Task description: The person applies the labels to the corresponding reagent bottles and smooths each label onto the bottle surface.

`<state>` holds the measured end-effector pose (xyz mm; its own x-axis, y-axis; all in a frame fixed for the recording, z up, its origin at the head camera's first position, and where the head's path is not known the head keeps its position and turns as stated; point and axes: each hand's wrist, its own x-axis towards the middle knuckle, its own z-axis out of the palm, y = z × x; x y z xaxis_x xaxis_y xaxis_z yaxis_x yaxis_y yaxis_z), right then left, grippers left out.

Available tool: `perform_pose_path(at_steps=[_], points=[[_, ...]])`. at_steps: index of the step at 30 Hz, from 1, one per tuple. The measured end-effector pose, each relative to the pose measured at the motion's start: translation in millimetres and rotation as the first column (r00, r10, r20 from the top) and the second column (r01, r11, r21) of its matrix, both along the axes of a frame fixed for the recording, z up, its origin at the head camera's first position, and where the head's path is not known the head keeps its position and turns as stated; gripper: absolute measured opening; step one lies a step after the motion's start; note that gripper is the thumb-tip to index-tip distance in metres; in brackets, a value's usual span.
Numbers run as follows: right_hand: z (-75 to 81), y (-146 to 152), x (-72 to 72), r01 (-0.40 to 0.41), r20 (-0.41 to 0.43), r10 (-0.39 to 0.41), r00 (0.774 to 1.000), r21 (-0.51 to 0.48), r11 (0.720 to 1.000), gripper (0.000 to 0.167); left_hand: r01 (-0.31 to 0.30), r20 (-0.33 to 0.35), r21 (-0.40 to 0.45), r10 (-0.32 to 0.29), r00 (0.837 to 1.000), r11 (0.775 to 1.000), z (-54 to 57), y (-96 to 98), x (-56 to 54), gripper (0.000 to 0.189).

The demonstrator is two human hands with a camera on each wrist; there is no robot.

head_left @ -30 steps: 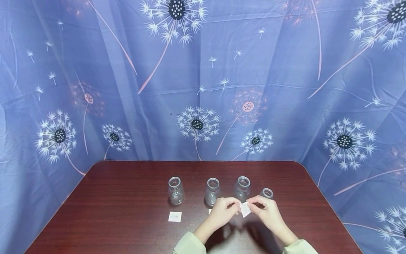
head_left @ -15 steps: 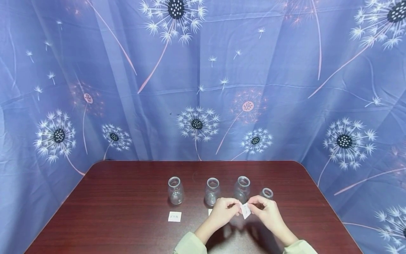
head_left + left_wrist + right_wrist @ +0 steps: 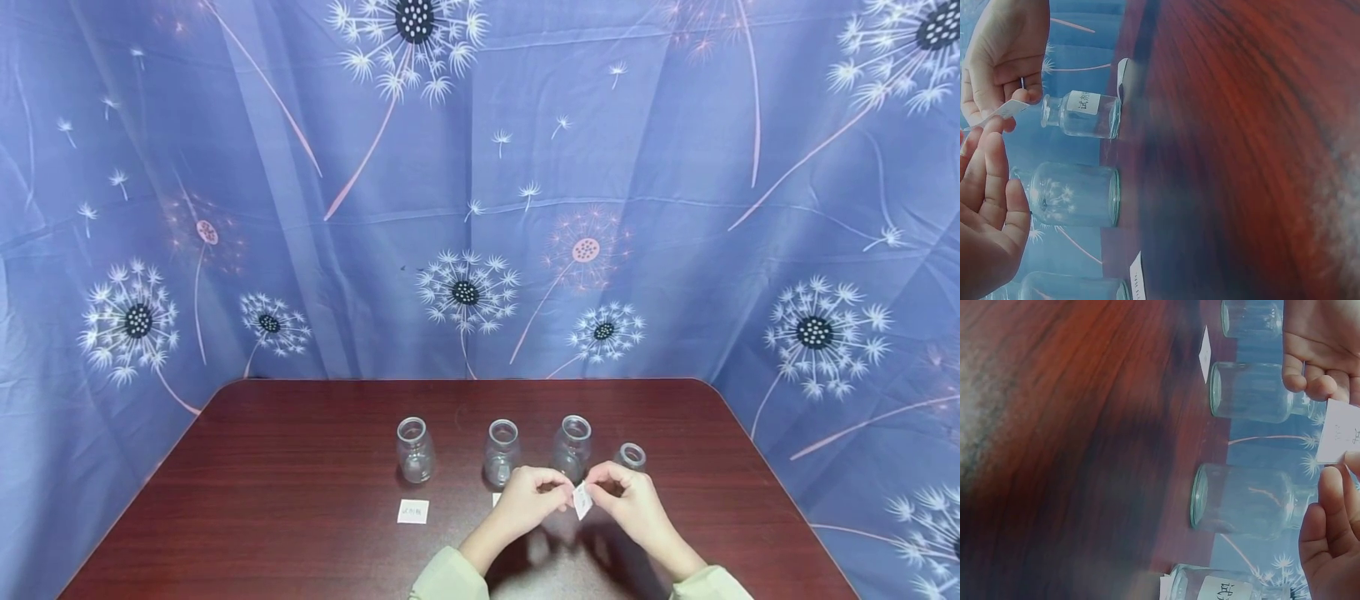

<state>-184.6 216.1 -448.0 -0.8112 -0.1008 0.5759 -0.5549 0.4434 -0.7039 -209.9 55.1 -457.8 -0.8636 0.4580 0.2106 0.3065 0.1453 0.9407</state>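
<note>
Between both hands a small white paper label (image 3: pixel 582 501) with handwriting on it is held up, tilted, in front of the jars. My left hand (image 3: pixel 534 500) pinches its left side, and the fingertips of my right hand (image 3: pixel 628 502) pinch its upper right corner. The right wrist view shows the label (image 3: pixel 1339 432) with a thumb against its face. Just behind the hands stand a glass jar (image 3: pixel 573 442) and, to its right, a smaller glass jar (image 3: pixel 632 457), partly hidden by my right hand. That smaller jar (image 3: pixel 1088 119) carries a written label in the left wrist view.
Two more glass jars, one at left (image 3: pixel 416 454) and one in the middle (image 3: pixel 502 450), stand upright on the dark red table (image 3: pixel 285 500). A written card (image 3: pixel 413 512) lies before the left jar. Another card (image 3: pixel 497 499) is mostly hidden by my left hand. A blue dandelion-print curtain (image 3: pixel 375 250) surrounds the table.
The label has turned between my fingers and now shows narrower to the head camera. Both hands stay almost in place; the jars have not moved.
</note>
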Motion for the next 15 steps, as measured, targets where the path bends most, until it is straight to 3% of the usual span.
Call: perform_pose_path(at_steps=[4, 8, 11, 15], points=[[0.3, 0.3, 0.7, -0.008, 0.018, 0.007, 1.000, 0.005, 1.000, 0.020, -0.005, -0.002, -0.004, 0.005, 1.000, 1.000, -10.1, 2.2, -4.2, 0.013], [2.6, 0.2, 1.7, 0.000, 0.032, 0.000, 0.999, 0.021, 1.000, 0.021, -0.021, -0.054, -0.039, 0.019, 0.998, 0.999, -19.9, 3.8, -9.0, 0.012], [4.3, 0.0, 2.2, 0.009, 0.037, -0.011, 0.999, 0.038, 0.999, 0.023, -0.025, -0.064, -0.035, 0.023, 0.998, 0.999, -21.5, 3.8, -10.0, 0.012], [4.3, 0.6, 2.2, 0.003, 0.034, -0.005, 0.999, 0.058, 0.998, 0.024, -0.020, -0.028, -0.024, 0.019, 0.999, 1.000, -19.4, 2.9, -9.3, 0.012]])
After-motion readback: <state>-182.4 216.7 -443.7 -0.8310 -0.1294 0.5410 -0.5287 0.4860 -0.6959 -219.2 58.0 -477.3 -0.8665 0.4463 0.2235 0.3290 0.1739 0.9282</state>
